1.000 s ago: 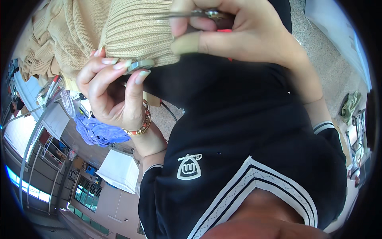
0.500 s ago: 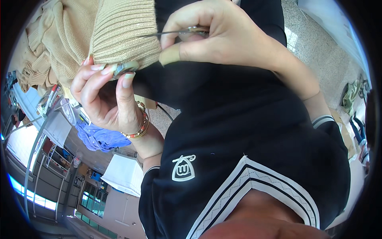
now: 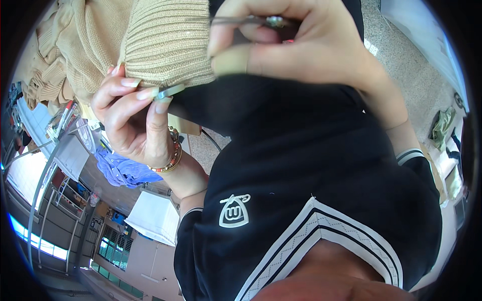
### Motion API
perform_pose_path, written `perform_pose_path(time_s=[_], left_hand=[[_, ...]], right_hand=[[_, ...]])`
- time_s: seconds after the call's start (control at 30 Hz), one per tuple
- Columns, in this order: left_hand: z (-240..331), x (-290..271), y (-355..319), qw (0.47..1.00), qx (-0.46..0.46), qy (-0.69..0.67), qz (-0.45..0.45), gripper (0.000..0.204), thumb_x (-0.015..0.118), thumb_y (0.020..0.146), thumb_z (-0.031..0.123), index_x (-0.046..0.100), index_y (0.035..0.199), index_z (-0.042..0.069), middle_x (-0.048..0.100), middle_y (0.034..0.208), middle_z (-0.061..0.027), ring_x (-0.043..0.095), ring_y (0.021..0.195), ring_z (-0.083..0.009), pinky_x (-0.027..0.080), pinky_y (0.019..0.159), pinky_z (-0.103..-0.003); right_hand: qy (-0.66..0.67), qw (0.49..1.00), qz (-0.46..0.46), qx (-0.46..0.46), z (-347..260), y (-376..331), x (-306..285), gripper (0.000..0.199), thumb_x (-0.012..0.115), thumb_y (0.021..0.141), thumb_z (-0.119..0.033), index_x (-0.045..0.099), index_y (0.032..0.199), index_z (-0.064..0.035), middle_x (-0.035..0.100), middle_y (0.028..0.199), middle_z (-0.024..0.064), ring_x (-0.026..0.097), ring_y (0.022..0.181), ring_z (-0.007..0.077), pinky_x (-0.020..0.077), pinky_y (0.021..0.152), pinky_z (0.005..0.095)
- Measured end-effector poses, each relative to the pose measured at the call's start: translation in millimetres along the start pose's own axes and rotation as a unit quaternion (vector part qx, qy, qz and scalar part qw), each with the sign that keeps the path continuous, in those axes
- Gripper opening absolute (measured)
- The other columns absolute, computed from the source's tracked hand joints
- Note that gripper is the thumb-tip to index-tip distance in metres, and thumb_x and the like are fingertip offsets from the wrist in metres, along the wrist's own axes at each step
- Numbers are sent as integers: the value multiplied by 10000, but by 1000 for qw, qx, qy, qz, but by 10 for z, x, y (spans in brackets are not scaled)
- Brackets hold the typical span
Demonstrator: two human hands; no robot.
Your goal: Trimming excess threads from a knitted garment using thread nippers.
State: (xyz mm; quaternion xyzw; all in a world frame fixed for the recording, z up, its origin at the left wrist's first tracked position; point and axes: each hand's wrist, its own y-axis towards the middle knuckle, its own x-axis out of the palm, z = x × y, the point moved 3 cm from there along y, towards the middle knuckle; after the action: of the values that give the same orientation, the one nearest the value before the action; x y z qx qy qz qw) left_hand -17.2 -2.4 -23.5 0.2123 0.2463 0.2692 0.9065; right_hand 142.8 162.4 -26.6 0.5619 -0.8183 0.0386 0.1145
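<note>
Head view, left to right. A heap of beige knitted garments (image 3: 60,65) fills the upper left, above a grey work table (image 3: 70,155) and a crumpled blue-violet cloth (image 3: 123,170). The left hand (image 3: 133,123), wearing a beaded gold-and-red bracelet (image 3: 173,158) at the wrist, is curled nearly closed, its thumb and forefinger pinching a small flat grey-green tag (image 3: 168,92) at the lower hem of the tan ribbed knit cuff (image 3: 168,42). This cuff hangs at top centre, between the two hands and touching both. The right hand (image 3: 306,50) is closed around a thin metal tool (image 3: 251,21), blurred, whose slender tip lies across the cuff's upper right edge; whether it is scissors or tweezers cannot be told. Below is the person's black top with white-striped collar (image 3: 321,231); speckled floor (image 3: 427,85) lies at right
</note>
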Motion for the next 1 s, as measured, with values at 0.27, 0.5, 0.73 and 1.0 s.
perform_pose_path(time_s=[0.27, 0.5, 0.73, 1.0], left_hand=[[47, -6, 31, 999, -1, 29, -14, 240, 724, 733, 3, 617, 948, 20, 521, 1043, -116, 513, 1072, -258, 325, 1073, -454], [61, 58, 20, 999, -3, 42, 28, 238, 747, 709, 29, 639, 921, 39, 518, 982, -93, 518, 998, -212, 320, 1070, -465], [63, 90, 13, 998, -7, 48, 41, 195, 763, 709, 55, 660, 874, 55, 515, 969, -88, 517, 993, -215, 331, 1067, -460], [-1, 58, -22, 999, 14, 20, 38, 201, 789, 692, 87, 669, 854, 85, 533, 983, -86, 530, 996, -222, 342, 1064, -454]], right_hand=[[-523, 782, 11, -338, 24, 43, 120, 276, 717, 705, -85, 605, 954, -46, 564, 754, 73, 578, 648, 231, 448, 533, 299], [-587, 747, 32, -309, 17, 17, 263, 230, 670, 709, -65, 593, 925, -53, 588, 785, 83, 605, 676, 251, 472, 552, 314], [-422, 884, 18, -201, 52, 55, 205, 156, 652, 711, -45, 578, 843, -8, 551, 671, 119, 578, 598, 278, 432, 523, 340], [-127, 987, -55, -87, 4, 132, 8, 133, 612, 744, -20, 501, 815, 1, 473, 638, 114, 503, 553, 227, 371, 506, 333]])
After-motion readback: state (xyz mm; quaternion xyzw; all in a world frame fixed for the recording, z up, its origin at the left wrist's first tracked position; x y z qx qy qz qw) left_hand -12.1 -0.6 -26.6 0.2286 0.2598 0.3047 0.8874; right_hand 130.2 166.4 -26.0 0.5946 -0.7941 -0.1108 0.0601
